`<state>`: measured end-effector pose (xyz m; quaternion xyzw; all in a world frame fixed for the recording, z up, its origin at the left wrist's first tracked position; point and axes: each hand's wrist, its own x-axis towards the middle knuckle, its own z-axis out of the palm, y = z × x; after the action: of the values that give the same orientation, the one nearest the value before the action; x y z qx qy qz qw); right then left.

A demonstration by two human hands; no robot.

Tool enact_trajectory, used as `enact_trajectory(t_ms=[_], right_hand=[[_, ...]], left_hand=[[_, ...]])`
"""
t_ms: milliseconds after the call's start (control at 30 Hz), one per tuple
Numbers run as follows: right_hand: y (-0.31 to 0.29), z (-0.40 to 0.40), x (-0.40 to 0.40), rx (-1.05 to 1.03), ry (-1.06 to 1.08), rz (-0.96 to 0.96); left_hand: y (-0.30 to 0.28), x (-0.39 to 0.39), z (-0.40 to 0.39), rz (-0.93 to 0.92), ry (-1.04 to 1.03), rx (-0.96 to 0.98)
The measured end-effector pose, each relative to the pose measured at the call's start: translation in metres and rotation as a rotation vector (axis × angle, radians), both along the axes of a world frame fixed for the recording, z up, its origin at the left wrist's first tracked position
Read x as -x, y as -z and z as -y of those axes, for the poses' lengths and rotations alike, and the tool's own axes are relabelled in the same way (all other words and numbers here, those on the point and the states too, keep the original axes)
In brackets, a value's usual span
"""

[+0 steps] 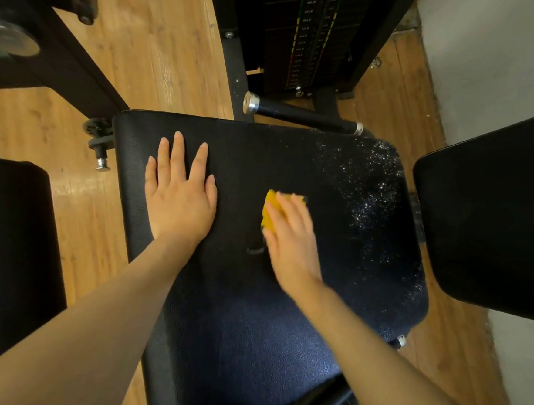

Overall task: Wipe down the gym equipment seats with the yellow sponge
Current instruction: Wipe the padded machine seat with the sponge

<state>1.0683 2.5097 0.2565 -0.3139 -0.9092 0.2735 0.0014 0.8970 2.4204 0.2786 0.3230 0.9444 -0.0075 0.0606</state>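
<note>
Left hand [180,194] is flat on the black seat [242,314], fingers spread wide and holding nothing, parked around 10 o'clock on the pad. Right hand [288,235] is pressed down over the yellow sponge [269,210] near the middle of the seat, fingers curled on top of it (only its 11 o'clock corner pokes out). White specks [372,188] cover the seat from 1 to 3 o'clock, just beside the sponge.

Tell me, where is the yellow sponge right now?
In the head view, the yellow sponge lies under the right hand, pressed on the middle of the black seat, between the flat left hand and white specks.
</note>
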Motion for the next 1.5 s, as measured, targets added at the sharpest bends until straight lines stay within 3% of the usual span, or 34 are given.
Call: enact_trajectory(t_ms=[233,433,767,1000,1300,1500], right_hand=[[-0.002,-0.056,0.075,0.029,0.224,0.011],[-0.009,-0.002,0.033,-0.056,-0.02,0.025],[-0.005,-0.09,0.128,0.034,-0.041,-0.004],[-0.005,-0.037,0.039,-0.02,-0.062,-0.078],[0.009,-0.089,0.105,-0.007,0.012,-0.049],[0.004,-0.055,0.034,-0.005,0.047,-0.033]], left_hand=[[-0.001,0.0,0.0,0.0,-0.005,0.002],[-0.002,0.0,0.0,0.001,-0.009,0.013],[0.0,0.0,-0.001,-0.009,-0.011,0.032],[-0.001,0.0,-0.001,0.005,-0.009,0.043],[-0.001,0.0,-0.003,-0.009,-0.015,0.053],[-0.002,-0.001,-0.002,-0.001,-0.01,0.053]])
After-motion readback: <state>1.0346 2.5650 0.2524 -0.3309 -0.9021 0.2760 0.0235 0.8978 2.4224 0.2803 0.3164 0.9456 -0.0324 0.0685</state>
